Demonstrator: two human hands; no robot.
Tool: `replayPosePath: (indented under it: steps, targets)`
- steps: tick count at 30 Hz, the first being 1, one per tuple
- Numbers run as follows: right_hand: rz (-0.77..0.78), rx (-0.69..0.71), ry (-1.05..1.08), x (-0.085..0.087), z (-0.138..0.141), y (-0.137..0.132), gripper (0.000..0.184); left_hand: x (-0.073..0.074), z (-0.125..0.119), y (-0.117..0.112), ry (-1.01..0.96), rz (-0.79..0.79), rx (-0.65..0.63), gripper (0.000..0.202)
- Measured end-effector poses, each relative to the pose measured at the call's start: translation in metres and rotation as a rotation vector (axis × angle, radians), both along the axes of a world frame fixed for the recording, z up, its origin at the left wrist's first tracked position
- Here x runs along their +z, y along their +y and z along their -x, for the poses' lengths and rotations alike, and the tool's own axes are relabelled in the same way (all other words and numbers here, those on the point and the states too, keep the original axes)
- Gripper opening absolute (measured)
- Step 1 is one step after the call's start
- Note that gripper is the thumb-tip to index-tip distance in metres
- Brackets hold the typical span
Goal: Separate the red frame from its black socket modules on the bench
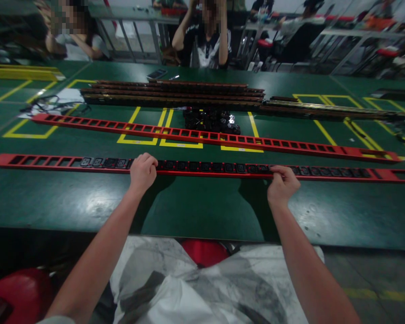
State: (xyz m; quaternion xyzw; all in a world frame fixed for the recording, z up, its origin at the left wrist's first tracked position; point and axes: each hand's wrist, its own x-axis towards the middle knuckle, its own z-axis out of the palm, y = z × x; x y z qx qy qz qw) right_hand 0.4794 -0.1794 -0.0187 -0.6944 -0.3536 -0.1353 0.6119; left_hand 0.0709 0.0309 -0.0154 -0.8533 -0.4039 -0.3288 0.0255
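A long red socket strip [202,173] lies across the table in front of me, with black sockets [217,167] filling most of its square openings. Several openings towards its left end have no socket. My left hand [143,172] is closed over the strip left of the middle, its fingers curled down on the sockets there. Farther right, my right hand [283,185] pinches the strip, thumb and forefinger together at its near edge. The fingers of both hands hide the sockets beneath them. Behind lies a second red strip [209,138] with open square holes.
A heap of black sockets [209,121] sits beyond the second strip. Long dark metal rails [175,94] are stacked farther back, with a phone [157,74] behind them. Cables [59,104] lie at the left. Yellow tape marks the green table [202,207]. People sit opposite.
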Motion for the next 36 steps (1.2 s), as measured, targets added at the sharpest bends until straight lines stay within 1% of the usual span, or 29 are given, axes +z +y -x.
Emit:
replayPosePath:
  steps: [7, 17, 24, 31, 36]
  targets:
    - [0.015, -0.008, 0.005, 0.0001, -0.0009, -0.0013, 0.018, -0.0001, -0.0001, 0.0007, -0.023, -0.023, -0.008, 0.022]
    - [0.075, -0.038, 0.019, 0.0008, -0.0009, -0.0017, 0.019, 0.0, 0.0011, 0.001, -0.006, 0.016, 0.001, 0.022]
    - [0.058, -0.024, 0.019, 0.0006, -0.0012, -0.0025, 0.019, -0.0013, 0.0014, 0.0006, -0.005, 0.02, 0.002, 0.022]
    - [0.066, -0.036, 0.016, 0.0031, 0.0, -0.0029, 0.019, 0.001, 0.0006, 0.0001, 0.017, 0.036, 0.024, 0.021]
    - [0.053, -0.027, 0.006, 0.0027, -0.0001, -0.0033, 0.019, 0.0018, 0.0005, -0.0009, -0.01, 0.048, 0.017, 0.02]
